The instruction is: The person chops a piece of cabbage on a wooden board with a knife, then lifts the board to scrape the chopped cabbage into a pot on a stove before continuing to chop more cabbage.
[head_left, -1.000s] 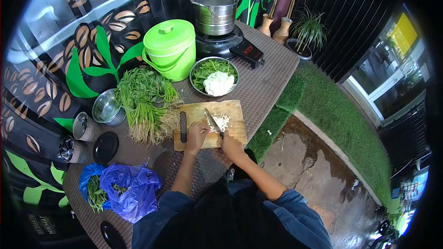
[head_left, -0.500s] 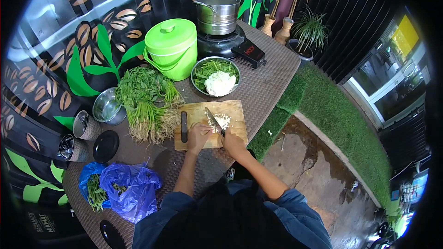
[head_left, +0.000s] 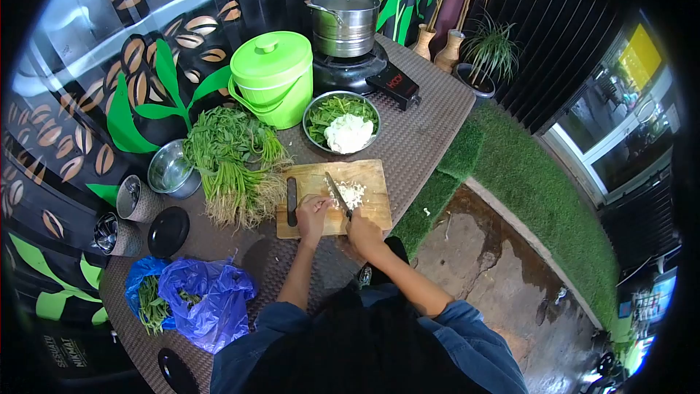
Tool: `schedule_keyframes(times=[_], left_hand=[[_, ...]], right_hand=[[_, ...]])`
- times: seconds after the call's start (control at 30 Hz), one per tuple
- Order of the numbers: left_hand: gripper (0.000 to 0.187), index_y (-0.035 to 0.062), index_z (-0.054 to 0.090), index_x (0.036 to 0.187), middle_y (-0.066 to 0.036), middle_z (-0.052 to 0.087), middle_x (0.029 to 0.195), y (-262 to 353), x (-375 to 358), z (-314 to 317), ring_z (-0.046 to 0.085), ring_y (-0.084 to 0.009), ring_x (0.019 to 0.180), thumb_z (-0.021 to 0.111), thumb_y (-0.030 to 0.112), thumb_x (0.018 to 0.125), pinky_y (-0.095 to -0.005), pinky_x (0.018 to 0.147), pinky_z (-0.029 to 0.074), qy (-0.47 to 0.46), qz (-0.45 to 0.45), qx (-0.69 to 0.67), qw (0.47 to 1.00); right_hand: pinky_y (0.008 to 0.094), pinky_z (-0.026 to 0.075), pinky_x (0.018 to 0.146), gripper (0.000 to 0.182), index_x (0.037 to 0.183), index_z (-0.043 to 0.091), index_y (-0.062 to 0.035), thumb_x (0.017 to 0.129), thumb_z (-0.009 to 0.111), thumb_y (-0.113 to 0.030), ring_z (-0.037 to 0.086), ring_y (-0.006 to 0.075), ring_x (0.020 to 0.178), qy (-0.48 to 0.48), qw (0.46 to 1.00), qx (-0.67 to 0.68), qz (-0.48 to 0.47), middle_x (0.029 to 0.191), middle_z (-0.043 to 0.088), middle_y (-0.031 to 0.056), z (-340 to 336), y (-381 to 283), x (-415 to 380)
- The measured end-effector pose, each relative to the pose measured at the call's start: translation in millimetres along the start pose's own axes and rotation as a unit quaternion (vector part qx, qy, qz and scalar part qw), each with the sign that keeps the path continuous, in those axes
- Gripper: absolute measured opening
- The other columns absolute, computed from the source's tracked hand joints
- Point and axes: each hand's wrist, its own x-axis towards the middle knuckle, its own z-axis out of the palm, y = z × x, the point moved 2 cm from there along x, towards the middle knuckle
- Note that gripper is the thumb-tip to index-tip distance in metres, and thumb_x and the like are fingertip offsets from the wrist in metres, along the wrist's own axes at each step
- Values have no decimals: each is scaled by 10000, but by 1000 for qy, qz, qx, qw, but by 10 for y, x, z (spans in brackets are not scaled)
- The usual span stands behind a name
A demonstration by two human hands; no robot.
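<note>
A wooden cutting board (head_left: 306,176) lies before me, with a small heap of chopped white pieces (head_left: 354,193) on its right half. In my right hand (head_left: 363,236) is a knife (head_left: 337,191), gripped by the handle, its blade slanting up and left along the heap's left edge. My left hand (head_left: 313,217) rests on the board just left of the blade, fingers bunched together. Whatever those fingers pinch is too small to name. Behind the board stands a metal bowl (head_left: 311,137) of cut greens (head_left: 332,111) with a white mass on top.
Left of the board lies a large bunch of rooted leafy greens (head_left: 237,153), beside a metal bowl (head_left: 173,168). A green lidded bucket (head_left: 271,76) and a pot (head_left: 345,29) on a stove (head_left: 343,73) stand behind. Blue plastic bags (head_left: 208,306) sit at the near left.
My right hand has drawn slightly left and toward me with the knife, bringing the blade nearer my left fingers. The left hand has barely shifted.
</note>
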Motion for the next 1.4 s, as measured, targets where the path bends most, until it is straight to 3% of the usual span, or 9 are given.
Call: schedule_keyframes(times=[0.17, 0.23, 0.33, 0.53, 0.77, 0.93, 1.17, 1.23, 1.4], left_hand=[[129, -7, 712, 910, -100, 637, 818, 45, 15, 1, 550, -147, 629, 713, 54, 797, -260, 600, 446, 6, 13, 6, 1000], [166, -5, 696, 954, -98, 633, 882, 58, 30, 1, 568, -205, 693, 695, 59, 801, -293, 666, 476, 8, 19, -9, 1000], [184, -2, 692, 992, -103, 636, 920, 182, 47, -39, 593, -227, 756, 671, 47, 815, -299, 685, 486, -26, 5, 17, 999], [163, 16, 699, 978, -140, 635, 936, 138, 159, 19, 612, -267, 889, 650, 64, 830, -329, 722, 498, -114, 35, 65, 991], [159, 19, 713, 943, -149, 665, 880, 132, 87, -21, 645, -273, 774, 689, 83, 799, -335, 678, 510, -123, 16, 47, 991], [192, 7, 717, 932, -147, 687, 909, 40, 97, -29, 671, -238, 753, 731, 43, 744, -303, 668, 526, -174, 6, -37, 984], [132, -3, 719, 884, -126, 687, 862, -5, 131, 29, 672, -228, 752, 710, 9, 753, -299, 662, 524, -156, 29, 2, 987], [118, 3, 728, 863, -100, 679, 887, -59, 148, 65, 633, -178, 754, 715, -22, 749, -268, 659, 483, -178, -21, -44, 983], [126, 19, 734, 869, -81, 685, 869, 83, 79, 17, 615, -155, 731, 723, -7, 747, -251, 629, 464, -138, -11, -39, 990]], right_hand=[[476, 536, 738, 227, 1050, 437, 36, 903, 453, -137, 675, 407, 830, 21, 999, 2, 43, 825, 666, 261, 247, -46, -45], [481, 529, 740, 252, 1051, 442, 40, 906, 466, -164, 670, 409, 830, 15, 999, 8, 45, 825, 663, 265, 170, 4, 53], [527, 496, 737, 340, 1056, 460, 23, 931, 488, -292, 638, 446, 821, -7, 999, 46, -16, 856, 639, 294, -88, 171, 153], [495, 514, 696, 294, 1019, 483, 27, 917, 490, -248, 661, 392, 789, -1, 997, -42, -69, 819, 658, 240, -375, 316, 51], [476, 534, 669, 142, 972, 466, 6, 882, 448, -103, 676, 388, 760, 35, 998, -46, -32, 780, 668, 230, 39, 273, -48], [479, 534, 687, 157, 980, 469, 11, 885, 434, -108, 671, 411, 782, 16, 999, -13, -44, 800, 664, 254, -221, 200, 66], [470, 545, 686, 201, 1046, 450, 9, 891, 438, -117, 676, 400, 774, 25, 999, -19, 25, 802, 662, 257, 73, 75, -165], [464, 550, 683, 175, 1033, 440, -4, 893, 439, -108, 679, 393, 764, 48, 999, -22, 12, 801, 663, 256, 158, 121, -106], [486, 539, 688, 191, 1037, 453, 2, 886, 459, -116, 673, 403, 786, 19, 1000, -2, -8, 825, 658, 263, -87, 233, 40]])
